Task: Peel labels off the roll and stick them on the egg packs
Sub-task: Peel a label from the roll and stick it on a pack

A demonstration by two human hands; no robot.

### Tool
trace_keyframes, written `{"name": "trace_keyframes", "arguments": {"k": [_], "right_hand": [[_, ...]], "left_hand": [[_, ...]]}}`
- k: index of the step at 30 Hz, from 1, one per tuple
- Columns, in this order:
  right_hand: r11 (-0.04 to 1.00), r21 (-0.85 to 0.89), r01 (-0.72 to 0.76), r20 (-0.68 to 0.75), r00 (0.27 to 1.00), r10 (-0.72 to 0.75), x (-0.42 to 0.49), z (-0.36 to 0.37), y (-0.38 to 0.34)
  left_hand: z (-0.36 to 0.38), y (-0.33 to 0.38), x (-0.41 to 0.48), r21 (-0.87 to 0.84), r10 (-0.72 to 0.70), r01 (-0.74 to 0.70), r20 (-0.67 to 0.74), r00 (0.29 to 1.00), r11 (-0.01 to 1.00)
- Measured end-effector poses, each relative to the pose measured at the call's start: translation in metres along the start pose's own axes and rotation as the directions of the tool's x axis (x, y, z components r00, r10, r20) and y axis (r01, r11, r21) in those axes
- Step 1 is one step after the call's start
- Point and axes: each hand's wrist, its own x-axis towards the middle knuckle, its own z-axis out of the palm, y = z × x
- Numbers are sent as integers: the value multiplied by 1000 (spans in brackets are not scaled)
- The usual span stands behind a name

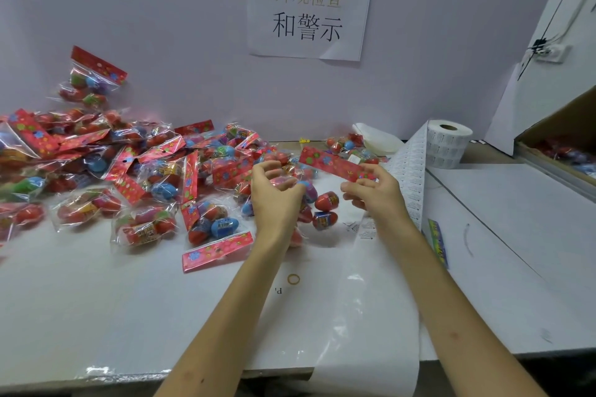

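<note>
The left grip [277, 193] curls round the pack [326, 200]; the right grip [374, 190] pinches its red card [332, 164]. The roll [446, 142] stands behind the right grip, its strip [409, 177] hanging just beside it.

The scene is brightly, evenly lit; glare is thrown off the egg packs [145, 226] at 9 o'clock; edges are bent and softened

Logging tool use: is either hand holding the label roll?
No: the label roll stands on the table, while the left hand and right hand hold an egg pack.
</note>
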Motion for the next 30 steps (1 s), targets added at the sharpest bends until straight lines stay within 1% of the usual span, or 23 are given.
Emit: {"name": "trace_keyframes", "arguments": {"k": [2,4,6,9,13,15,17,19,21,24,27,30], "right_hand": [[998,56,25,-9,1000,-25,0,-1,-1],[990,140,35,-17,999,-33,1,-2,-3],[974,225,19,-11,1000,-16,1,-5,-6],[953,304,4,-22,1000,3,3,-8,-8],[919,395,-14,-53,998,38,5,-9,-10],[893,450,-27,-23,999,42,5,-9,-11],[889,457,-33,5,999,35,4,-9,-12],[889,457,-32,43,999,13,3,-9,-13],[895,444,-35,85,996,-3,2,-10,-15],[891,451,-51,93,996,10,1,-9,-18],[874,476,-96,199,980,0,-3,-5,-21],[917,389,-83,275,961,-29,-7,1,-19]], "left_hand": [[0,1,-1,-17,-5,5,18,1000,1000],[0,2,-3,2,-12,12,56,998,1000],[2,2,-4,39,-34,30,110,993,999],[4,3,-5,66,-82,70,199,977,995],[5,5,-9,152,-141,90,364,920,984],[7,5,-11,157,-176,119,434,884,980],[8,5,-12,152,-192,136,459,867,979],[8,5,-12,100,-180,151,443,878,983],[6,6,-10,4,-169,183,401,900,983],[5,7,-6,-124,-182,224,288,940,967],[4,7,-1,-134,-211,228,132,969,964],[4,6,2,-131,-250,253,44,967,958]]}}
